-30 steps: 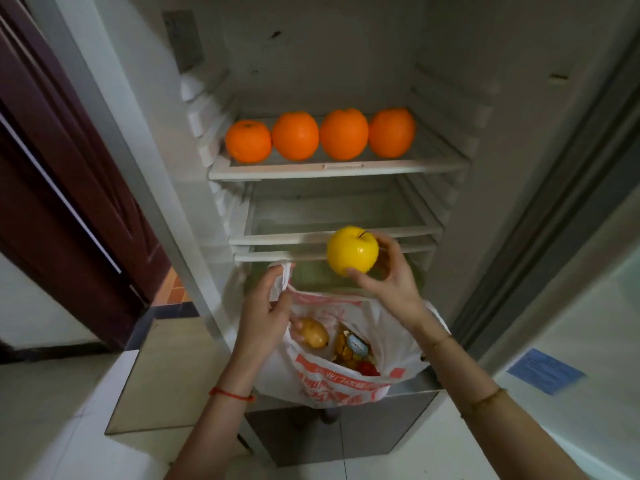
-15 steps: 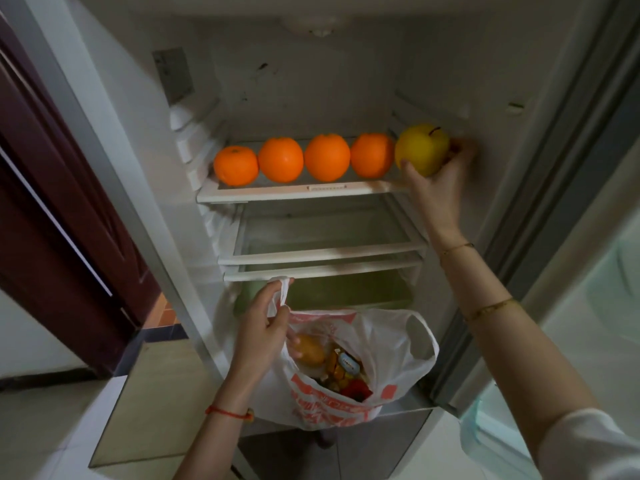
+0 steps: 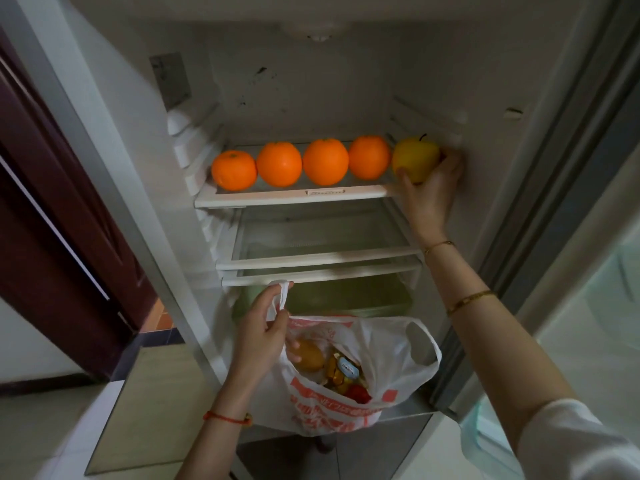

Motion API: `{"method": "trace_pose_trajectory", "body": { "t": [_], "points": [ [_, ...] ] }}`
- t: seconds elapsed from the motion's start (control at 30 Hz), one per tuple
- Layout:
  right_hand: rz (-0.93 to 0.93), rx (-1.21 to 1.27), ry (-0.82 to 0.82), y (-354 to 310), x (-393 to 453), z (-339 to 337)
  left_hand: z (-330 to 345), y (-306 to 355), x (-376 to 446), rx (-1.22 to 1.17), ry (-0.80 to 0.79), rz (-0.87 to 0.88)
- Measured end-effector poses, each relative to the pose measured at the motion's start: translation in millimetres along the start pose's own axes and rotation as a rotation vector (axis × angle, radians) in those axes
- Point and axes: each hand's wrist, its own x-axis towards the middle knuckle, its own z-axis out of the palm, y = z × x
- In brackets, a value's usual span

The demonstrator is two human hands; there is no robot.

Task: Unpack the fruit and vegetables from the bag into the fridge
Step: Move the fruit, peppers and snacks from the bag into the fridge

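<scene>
1. Step in hand: placing. Right hand [image 3: 431,188] cups the yellow apple [image 3: 415,159] from below and behind, thumb at the front and fingers wrapped round its far side, at the 3 o'clock end of the top shelf [image 3: 294,196]. Apple looks to be on or just above the shelf edge; can't tell which.
2. Apple sits just beside the last of four oranges [image 3: 301,162], possibly touching it. The row runs 9 to 3 o'clock across the shelf.
3. Left hand [image 3: 263,327] pinches one handle of the plastic bag [image 3: 349,368] between thumb and curled fingers, holding the mouth open at 6 o'clock, below the shelves.
4. Bag still holds a brownish round fruit, something red and a packaged item. So unpacking is partway, my estimate.
5. Next move likely calls for: let go of the apple once it is seated, check it doesn't roll off the front lip, bring the right hand down to the bag.
6. Surface: white shelf with a raised front rail, near full. Two glass shelves [image 3: 318,258] under it, greenish drawer beneath.
7. Room: dark red door [image 3: 52,188] at 9 o'clock, pale tiled floor at 7.
</scene>
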Motion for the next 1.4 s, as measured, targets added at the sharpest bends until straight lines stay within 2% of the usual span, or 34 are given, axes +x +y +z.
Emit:
{"method": "trace_pose_trajectory", "body": {
  "t": [0.13, 0.2, 0.27, 0.37, 0.47, 0.53, 0.6, 0.83, 1.0, 1.13, 1.27, 1.3, 1.4],
  "points": [
    [-0.007, 0.029, 0.037, 0.1, -12.0, -5.3, -2.0, 2.6, -3.7, -0.012, -0.007, 0.012],
    [-0.066, 0.060, 0.097, -0.5, -26.7, -11.2, -2.8, 2.5, -5.3, -0.010, -0.002, 0.018],
    [-0.130, 0.135, 0.084, -1.5, -48.8, -17.0, -4.1, 1.1, -6.7, -0.026, -0.008, 0.024],
    [-0.205, 0.232, -0.184, -0.8, -90.5, -23.3, -6.7, 1.1, -11.8, -0.047, -0.023, 0.042],
    [-0.306, 0.213, -0.604, 9.6, -135.2, -21.0, -10.1, -0.9, -17.6, -0.051, -0.027, 0.052],
    [-0.278, 0.138, -0.926, 25.8, -163.3, -12.4, -12.2, -2.3, -22.4, -0.056, -0.030, 0.052],
    [-0.220, 0.030, -1.148, 45.2, -184.5, -1.0, -14.7, -5.1, -27.9, -0.062, -0.039, 0.044],
    [-0.216, -0.353, -1.508, 88.3, -232.6, 23.9, -21.9, -11.8, -47.8, -0.110, -0.089, -0.011],
    [-0.356, -0.546, -1.437, 126.8, -279.5, 45.6, -23.4, -9.8, -54.8, -0.094, -0.089, 0.013],
    [-0.711, -0.669, -1.504, 132.0, -302.3, 55.0, -23.9, -11.4, -55.1, -0.087, -0.062, 0.022],
    [-0.834, -0.671, -1.540, 132.6, -312.4, 58.6, -24.9, -12.9, -54.9, -0.080, -0.056, -0.007],
    [-0.836, -0.679, -1.529, 132.1, -313.4, 59.4, -25.2, -14.3, -54.6, -0.067, -0.053, -0.006],
    [-0.610, -0.598, -1.591, 127.0, -311.9, 61.1, -26.2, -17.8, -51.7, -0.046, -0.047, -0.008]
  ]
}}
